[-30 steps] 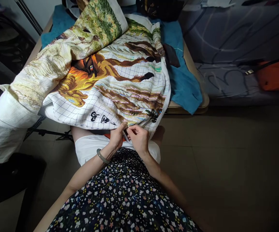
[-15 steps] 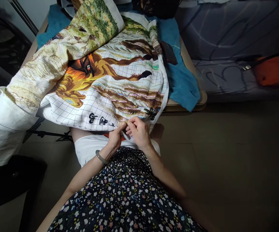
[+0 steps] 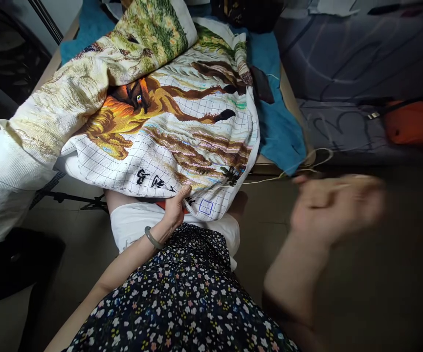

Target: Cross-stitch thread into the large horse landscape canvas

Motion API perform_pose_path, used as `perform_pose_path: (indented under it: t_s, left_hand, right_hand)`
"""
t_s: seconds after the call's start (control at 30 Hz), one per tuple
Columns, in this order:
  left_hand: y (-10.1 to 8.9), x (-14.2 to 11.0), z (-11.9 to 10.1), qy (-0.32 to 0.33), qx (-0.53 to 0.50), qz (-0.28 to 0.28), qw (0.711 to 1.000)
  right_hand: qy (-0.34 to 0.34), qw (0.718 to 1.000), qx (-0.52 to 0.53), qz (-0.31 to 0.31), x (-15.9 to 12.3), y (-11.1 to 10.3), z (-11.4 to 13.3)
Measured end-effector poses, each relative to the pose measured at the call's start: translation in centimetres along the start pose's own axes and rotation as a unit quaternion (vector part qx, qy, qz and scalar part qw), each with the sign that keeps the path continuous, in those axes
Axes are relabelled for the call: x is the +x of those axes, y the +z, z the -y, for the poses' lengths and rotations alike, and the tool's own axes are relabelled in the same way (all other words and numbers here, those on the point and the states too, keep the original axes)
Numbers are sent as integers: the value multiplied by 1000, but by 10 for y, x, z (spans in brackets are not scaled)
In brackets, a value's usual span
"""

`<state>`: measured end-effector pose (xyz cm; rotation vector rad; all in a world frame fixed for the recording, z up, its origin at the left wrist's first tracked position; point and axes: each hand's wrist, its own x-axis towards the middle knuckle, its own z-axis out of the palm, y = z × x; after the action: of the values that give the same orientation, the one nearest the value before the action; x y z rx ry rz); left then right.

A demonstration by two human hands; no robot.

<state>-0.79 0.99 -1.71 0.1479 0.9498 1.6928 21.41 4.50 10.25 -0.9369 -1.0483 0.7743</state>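
Note:
A large cross-stitch canvas point(image 3: 192, 112) with a gridded white ground, an orange and brown animal design and several black characters lies across the table edge and my lap. My left hand point(image 3: 174, 208) pinches its near edge, thumb on top and fingers underneath. Out to the right, my right hand point(image 3: 336, 208) is raised off the canvas, smeared by motion, its fingers curled closed. A pale thread point(image 3: 258, 182) runs from the canvas's near right part to that hand, with a loose loop above it. No needle can be made out in the blur.
The rolled part of the canvas point(image 3: 50, 112) hangs over the left side. Beneath lies a blue cloth point(image 3: 282, 132) on the table, with a dark flat item point(image 3: 261, 84) on it. A grey patterned sofa point(image 3: 343, 63) bearing an orange bag point(image 3: 412, 122) stands at the right.
My right hand has swung from beside my left hand far out to the right, drawing the thread out. A blue printed square on the canvas corner now shows. My left hand keeps its pinch.

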Motion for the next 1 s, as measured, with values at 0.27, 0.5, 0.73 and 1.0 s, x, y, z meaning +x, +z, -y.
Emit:
perform_pose_path:
  t_s: [0.27,0.5,0.73,1.0]
  left_hand:
    - [2,-2,-6,-10,16,-22,1000]
    - [3,-3,-8,-9,2,-13,1000]
    - [2,-3,-8,-25,2,-11,1000]
    - [5,-4,-10,-31,21,-7,999]
  right_hand:
    - [125,905,-259,312,-89,83,-63]
    - [63,894,-338,287,-90,86,-69]
    - [39,888,-370,270,-91,92,-66]
    - [162,915,-269,254,-102,101,-73]
